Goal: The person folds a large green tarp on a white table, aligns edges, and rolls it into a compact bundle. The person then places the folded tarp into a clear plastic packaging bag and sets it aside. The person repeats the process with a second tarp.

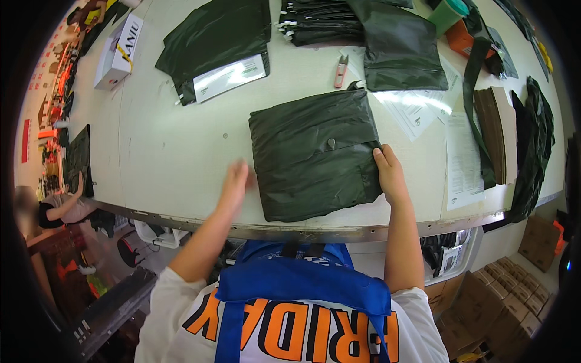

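A folded bundle of dark green, shiny fabric with a round snap button lies on the table in front of me. At its right edge, my right hand is closed on the fabric, thumb on top, other fingers partly out of sight. My left hand is beside the bundle's left edge, smeared by motion, and its fingers cannot be made out clearly. Beyond the bundle lies a pair of small thread snips with pinkish handles. To their right is a flat dark green fabric pouch.
More dark green fabric with a printed sheet lies at the far left. A stack of dark pieces, a green cup, papers and brown cardboard sit far and right. A white box stands left; another person works there.
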### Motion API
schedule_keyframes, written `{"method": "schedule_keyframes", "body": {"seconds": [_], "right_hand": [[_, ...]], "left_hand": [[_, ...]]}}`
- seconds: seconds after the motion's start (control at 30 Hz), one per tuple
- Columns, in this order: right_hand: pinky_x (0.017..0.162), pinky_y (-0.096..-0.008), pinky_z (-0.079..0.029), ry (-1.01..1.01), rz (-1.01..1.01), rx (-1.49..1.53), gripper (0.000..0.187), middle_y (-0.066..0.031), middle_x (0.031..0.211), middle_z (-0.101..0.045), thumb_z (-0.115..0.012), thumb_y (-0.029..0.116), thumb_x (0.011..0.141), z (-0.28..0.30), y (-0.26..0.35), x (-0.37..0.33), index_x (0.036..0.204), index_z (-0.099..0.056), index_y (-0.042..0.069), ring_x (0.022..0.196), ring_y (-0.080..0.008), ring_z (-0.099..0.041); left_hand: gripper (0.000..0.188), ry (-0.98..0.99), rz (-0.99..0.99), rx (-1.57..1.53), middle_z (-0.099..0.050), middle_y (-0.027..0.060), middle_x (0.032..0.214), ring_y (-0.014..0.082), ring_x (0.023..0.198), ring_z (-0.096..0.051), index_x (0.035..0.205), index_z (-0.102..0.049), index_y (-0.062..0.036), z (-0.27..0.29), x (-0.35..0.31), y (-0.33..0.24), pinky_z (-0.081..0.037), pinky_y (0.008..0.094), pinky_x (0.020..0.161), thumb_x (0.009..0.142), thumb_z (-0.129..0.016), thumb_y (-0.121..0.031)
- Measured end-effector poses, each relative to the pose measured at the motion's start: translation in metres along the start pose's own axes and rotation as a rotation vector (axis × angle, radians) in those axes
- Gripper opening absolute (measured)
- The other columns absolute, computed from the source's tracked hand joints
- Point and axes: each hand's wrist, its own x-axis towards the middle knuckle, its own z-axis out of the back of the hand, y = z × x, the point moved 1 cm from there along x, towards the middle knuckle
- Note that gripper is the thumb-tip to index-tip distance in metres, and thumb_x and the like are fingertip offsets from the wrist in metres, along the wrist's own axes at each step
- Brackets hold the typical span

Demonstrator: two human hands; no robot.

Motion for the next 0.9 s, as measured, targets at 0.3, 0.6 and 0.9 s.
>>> {"method": "schedule_keyframes", "body": {"seconds": [0.3, 0.6, 0.9], "right_hand": [[0.082, -0.0325, -0.047, 0.082, -0.169, 0.672, 0.019, -0.0060, 0.096, -0.053, -0.042, 0.024, 0.100, -0.077, 0.025, -0.028, 0.102, -0.047, 0.006, 0.090, -0.0135, -0.051], [0.096, -0.0378, -0.037, -0.067, 0.157, 0.017, 0.037, -0.0263, 0.117, -0.052, -0.047, 0.021, 0.097, -0.159, -0.008, -0.078, 0.118, -0.039, -0.008, 0.107, -0.0312, -0.051], [0.105, -0.0395, -0.032, 0.117, 0.445, -0.205, 0.077, -0.0267, 0.136, -0.038, -0.061, 0.043, 0.087, -0.088, 0.079, -0.035, 0.140, -0.028, -0.002, 0.129, -0.0319, -0.039]], "left_hand": [[0.117, 0.649, 0.209, -1.434, -0.023, 0.0121, 0.153, 0.0350, 0.139, -0.023, 0.147, -0.022, -0.0051, -0.045, -0.052, -0.003, -0.020, 0.0586, 0.109, 0.067, -0.036, -0.090], [0.067, 0.231, 0.054, -0.887, -0.054, 0.0090, 0.127, 0.0244, 0.117, -0.050, 0.134, -0.042, -0.0019, -0.057, -0.061, 0.009, -0.039, 0.0392, 0.100, 0.077, -0.075, -0.016], [0.067, 0.196, 0.228, -0.702, -0.052, 0.0119, 0.130, 0.0270, 0.119, -0.050, 0.137, -0.037, -0.0046, 0.012, -0.077, 0.026, -0.040, 0.0411, 0.100, 0.076, -0.065, 0.001]]}}
